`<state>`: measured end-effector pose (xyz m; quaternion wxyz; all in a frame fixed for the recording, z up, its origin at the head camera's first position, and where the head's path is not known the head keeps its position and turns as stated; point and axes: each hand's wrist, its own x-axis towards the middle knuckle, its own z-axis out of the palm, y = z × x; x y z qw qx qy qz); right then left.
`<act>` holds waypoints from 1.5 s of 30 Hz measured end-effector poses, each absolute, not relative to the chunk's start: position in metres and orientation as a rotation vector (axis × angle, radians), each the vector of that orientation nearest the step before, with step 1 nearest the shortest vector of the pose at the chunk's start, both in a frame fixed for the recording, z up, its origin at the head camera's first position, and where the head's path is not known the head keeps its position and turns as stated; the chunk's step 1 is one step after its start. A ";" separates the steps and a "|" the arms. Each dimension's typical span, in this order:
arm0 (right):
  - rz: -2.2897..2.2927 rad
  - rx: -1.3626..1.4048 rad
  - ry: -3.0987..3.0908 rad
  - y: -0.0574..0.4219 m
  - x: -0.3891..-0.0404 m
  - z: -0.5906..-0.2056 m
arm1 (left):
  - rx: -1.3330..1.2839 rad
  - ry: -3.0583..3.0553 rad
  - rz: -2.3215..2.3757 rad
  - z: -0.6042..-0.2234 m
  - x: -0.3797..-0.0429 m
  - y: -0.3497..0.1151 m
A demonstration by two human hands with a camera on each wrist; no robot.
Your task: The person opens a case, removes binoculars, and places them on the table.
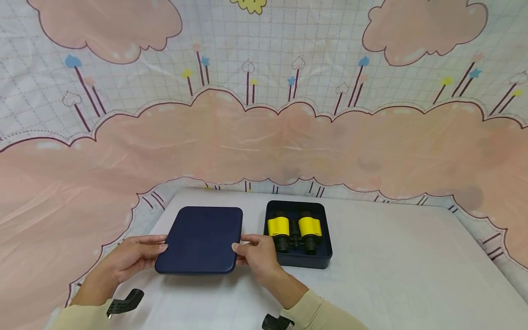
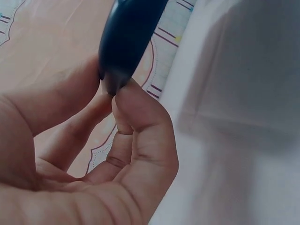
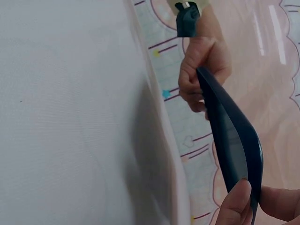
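Both hands hold a dark blue square lid (image 1: 200,238) with rounded corners, raised over the white table. My left hand (image 1: 129,259) pinches its left edge between thumb and fingers; the left wrist view shows the grip on the lid's rim (image 2: 129,42) up close. My right hand (image 1: 260,256) pinches the opposite edge, thumb on top. In the right wrist view the hollow underside of the lid (image 3: 229,136) shows. Just right of the right hand stands an open dark blue box (image 1: 303,261) with yellow and black binoculars (image 1: 310,227) lying in it.
The white table (image 1: 396,266) stretches to the right of the box. Behind it hangs a cloth printed with clouds (image 1: 288,142), which also shows past the table's left edge. A black strap device (image 1: 125,302) is on the left wrist, another (image 1: 277,322) on the right.
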<state>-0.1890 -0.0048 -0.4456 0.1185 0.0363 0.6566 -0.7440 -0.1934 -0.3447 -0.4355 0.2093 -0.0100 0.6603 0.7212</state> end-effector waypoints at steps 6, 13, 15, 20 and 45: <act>-2.168 0.105 1.940 -0.008 -0.189 -0.451 | -0.032 1.861 1.976 -0.439 -0.195 -0.346; -2.156 0.111 1.954 -0.009 -0.189 -0.456 | -0.048 1.876 1.952 -0.445 -0.197 -0.347; -2.146 0.108 1.961 -0.010 -0.189 -0.457 | -0.059 1.874 1.953 -0.447 -0.197 -0.348; -2.128 0.098 1.986 -0.011 -0.189 -0.460 | -0.060 1.867 1.958 -0.451 -0.197 -0.350; -1.960 0.132 2.071 -0.021 -0.185 -0.470 | -0.142 1.932 1.870 -0.461 -0.194 -0.354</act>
